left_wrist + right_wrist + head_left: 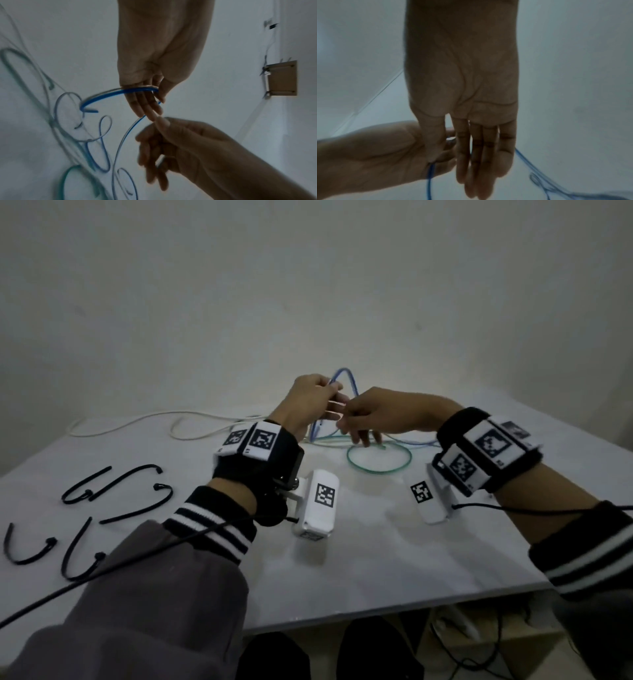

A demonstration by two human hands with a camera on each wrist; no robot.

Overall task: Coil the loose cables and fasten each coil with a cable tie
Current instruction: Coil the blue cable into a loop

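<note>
Head view: the task looks barely begun. No coil is tied. The left hand [308,402] holds the first turns of the blue cable [346,374] raised off the table [376,559], and the rest of that cable trails down below the fingers. A green cable [378,460] lies in a loose ring under the right hand [370,416], and a white cable [137,422] runs slack well left of both hands. Five black ties [113,501] lie untouched near the left sleeve, far from the fingers. So all coiling and all fastening remain, as far as this shows. The two hands meet fingertip to fingertip around the blue strand.

Left wrist view: the left hand [163,54] has its thumb pressing a blue loop [120,93] across the nearly straight fingers [145,105], a pinch rather than a fist. A thinner run of the same cable passes behind the fingertips toward the right hand [180,146], whose thumb and forefinger close together at that strand while the other fingers hang loosely curled. Blurred cable loops lie left of both hands.

Right wrist view: the right hand [462,81] shows long, almost straight fingers [477,155]; the thumb reaches against the left hand [376,155], where the blue cable emerges. Whether the right hand truly grips is unclear here.
</note>
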